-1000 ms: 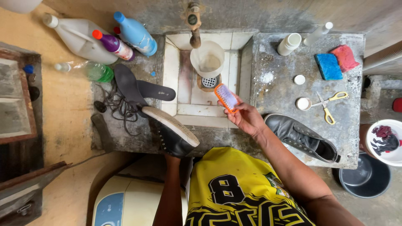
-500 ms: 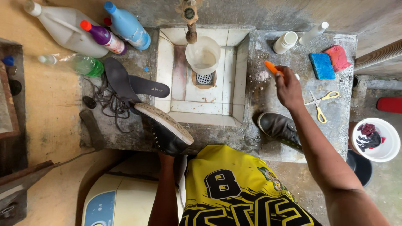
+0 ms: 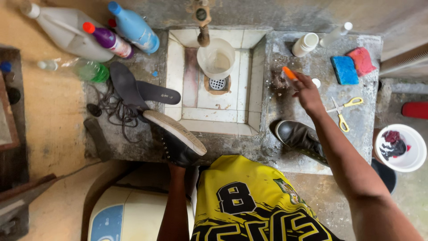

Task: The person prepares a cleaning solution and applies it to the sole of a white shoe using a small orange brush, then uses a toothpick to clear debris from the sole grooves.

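Right hand (image 3: pixel 307 93): closed on an orange brush (image 3: pixel 289 72), right of the sink (image 3: pixel 254 85).
Left hand: hidden inside a black shoe (image 3: pixel 178 142), grip not discernible.
Counter (image 3: pixel 307 147): grey, stained concrete.

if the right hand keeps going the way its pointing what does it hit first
Probably the white bottle. The right hand points up and slightly left across the counter, holding an orange brush; height above the counter is unclear.
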